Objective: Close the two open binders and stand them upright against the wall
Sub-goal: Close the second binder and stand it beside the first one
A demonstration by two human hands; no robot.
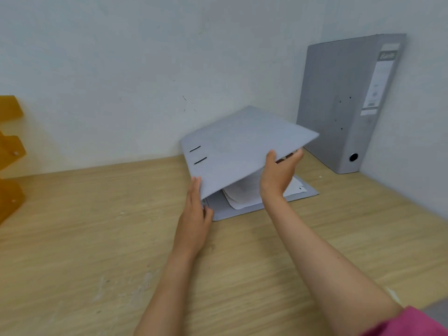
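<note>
The right hand (278, 175) pinched the stiff, light cover of the half-open grey cardboard binder (242, 146), while the flat, open left hand (194, 214) steadied its spine edge.

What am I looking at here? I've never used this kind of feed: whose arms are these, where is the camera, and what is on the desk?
There is no machine: a person's two bare arms, filmed by one wide-angle camera worn on the head, looking forward and down. On the light wooden desk lies a half-open grey cardboard binder holding white papers. The right hand has a grip on the raised cover's edge; the left hand steadies the spine corner. A second grey binder is closed and upright in the wall corner. Orange plastic trays sit at far left.
</note>
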